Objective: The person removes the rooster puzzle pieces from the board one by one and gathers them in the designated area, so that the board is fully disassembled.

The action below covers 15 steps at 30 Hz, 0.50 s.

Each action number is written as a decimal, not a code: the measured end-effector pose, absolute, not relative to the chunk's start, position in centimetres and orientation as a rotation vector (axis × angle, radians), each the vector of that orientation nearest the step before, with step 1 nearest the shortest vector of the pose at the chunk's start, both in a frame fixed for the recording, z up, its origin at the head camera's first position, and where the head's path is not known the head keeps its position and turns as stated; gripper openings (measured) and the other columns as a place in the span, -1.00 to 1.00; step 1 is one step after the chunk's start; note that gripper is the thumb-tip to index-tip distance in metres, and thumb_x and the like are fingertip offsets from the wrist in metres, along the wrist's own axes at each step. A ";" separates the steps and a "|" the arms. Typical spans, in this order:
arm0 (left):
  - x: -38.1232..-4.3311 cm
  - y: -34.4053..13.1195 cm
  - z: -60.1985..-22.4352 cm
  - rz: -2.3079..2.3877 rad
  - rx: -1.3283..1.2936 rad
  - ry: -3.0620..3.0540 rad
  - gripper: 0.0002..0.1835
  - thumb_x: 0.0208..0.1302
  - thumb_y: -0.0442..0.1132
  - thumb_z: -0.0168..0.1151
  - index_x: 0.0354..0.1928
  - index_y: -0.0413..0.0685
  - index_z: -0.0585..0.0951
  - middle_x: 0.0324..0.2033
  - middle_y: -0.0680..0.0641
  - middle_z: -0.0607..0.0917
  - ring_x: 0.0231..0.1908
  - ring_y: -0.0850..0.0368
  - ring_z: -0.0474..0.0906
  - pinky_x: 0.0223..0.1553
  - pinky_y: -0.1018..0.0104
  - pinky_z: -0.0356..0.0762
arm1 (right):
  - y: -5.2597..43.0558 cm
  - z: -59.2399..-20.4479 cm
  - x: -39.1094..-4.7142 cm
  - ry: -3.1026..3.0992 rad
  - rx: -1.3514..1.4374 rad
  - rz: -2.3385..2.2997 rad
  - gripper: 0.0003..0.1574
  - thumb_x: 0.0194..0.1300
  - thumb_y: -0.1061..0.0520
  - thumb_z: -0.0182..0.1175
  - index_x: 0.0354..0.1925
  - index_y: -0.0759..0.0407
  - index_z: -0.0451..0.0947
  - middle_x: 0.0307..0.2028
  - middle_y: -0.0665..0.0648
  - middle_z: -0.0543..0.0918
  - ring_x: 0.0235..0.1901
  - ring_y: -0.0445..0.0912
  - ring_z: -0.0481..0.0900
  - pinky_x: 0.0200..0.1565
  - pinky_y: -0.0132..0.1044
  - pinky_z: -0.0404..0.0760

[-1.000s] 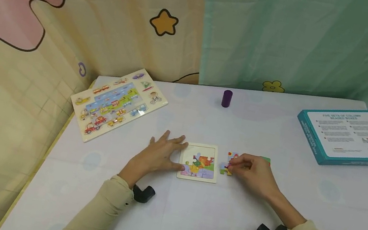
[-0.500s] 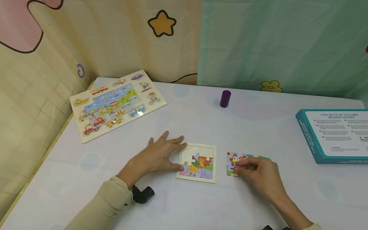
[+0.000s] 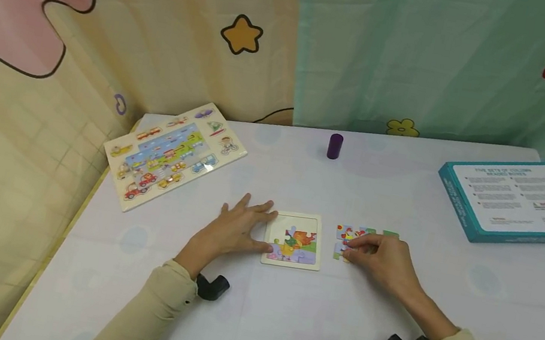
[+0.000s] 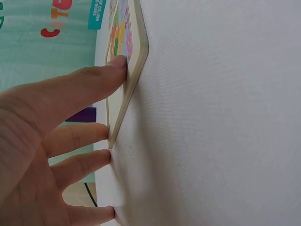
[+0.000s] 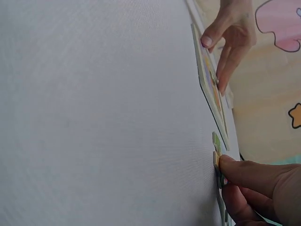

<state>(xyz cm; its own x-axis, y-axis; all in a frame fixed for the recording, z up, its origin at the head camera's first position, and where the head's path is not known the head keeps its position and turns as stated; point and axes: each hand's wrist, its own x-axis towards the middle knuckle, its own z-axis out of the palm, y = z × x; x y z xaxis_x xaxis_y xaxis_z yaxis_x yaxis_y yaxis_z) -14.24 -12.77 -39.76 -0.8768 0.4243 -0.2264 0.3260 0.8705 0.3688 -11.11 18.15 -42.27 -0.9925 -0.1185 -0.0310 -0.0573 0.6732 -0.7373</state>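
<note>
A small wooden puzzle board point(image 3: 290, 265) lies flat on the table, its colourful picture partly filled and its upper left part bare. My left hand point(image 3: 233, 229) spreads its fingers at the board's left side. The thumb point(image 4: 106, 75) rests on the rim, as the left wrist view shows. Right of the board, my right hand point(image 3: 385, 260) pinches a puzzle piece point(image 5: 216, 160) between thumb and fingers, low over the tabletop. Several loose puzzle pieces point(image 3: 343, 232) lie around those fingertips, some of them partly hidden by the hand.
A larger vehicle picture board point(image 3: 173, 155) lies at the back left. Near the back edge stands a purple cylinder point(image 3: 334, 146). A teal box point(image 3: 521, 202) with printed text lies at the right. Patterned curtains point(image 3: 413, 55) hang behind the table point(image 3: 245, 323).
My right hand has shifted slightly to the right among the loose pieces, exposing more of them, then moved back a touch. My left hand stays on the puzzle board.
</note>
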 end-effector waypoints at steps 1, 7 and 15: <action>-14.3 -12.8 -39.8 0.466 0.567 2.741 -0.14 0.03 0.15 0.49 0.39 0.06 0.43 0.47 0.04 0.22 0.47 -0.36 -0.13 0.22 -0.56 -0.11 | 18.1 -42.3 -11.1 2.806 -0.158 -1.228 -0.78 0.07 0.07 0.50 -0.29 0.13 0.78 -0.53 -0.02 0.59 -0.44 -0.12 0.47 -0.45 -0.35 0.41; -14.3 -12.8 -39.7 0.473 0.577 2.735 -0.14 0.04 0.15 0.49 0.38 0.06 0.43 0.46 0.04 0.22 0.46 -0.37 -0.13 0.22 -0.56 -0.11 | 18.2 -42.4 -11.2 2.869 -0.216 -1.188 -0.84 0.07 0.17 0.48 -0.30 0.13 0.79 -0.48 -0.01 0.67 -0.46 -0.12 0.46 -0.46 -0.34 0.40; -14.3 -12.9 -39.7 0.467 0.574 2.735 -0.14 0.04 0.15 0.48 0.39 0.06 0.42 0.47 0.04 0.21 0.46 -0.37 -0.14 0.23 -0.56 -0.12 | 18.1 -42.3 -11.2 2.886 -0.253 -1.182 -0.84 0.05 0.21 0.49 -0.30 0.12 0.80 -0.33 0.07 0.74 -0.43 -0.11 0.43 -0.46 -0.34 0.36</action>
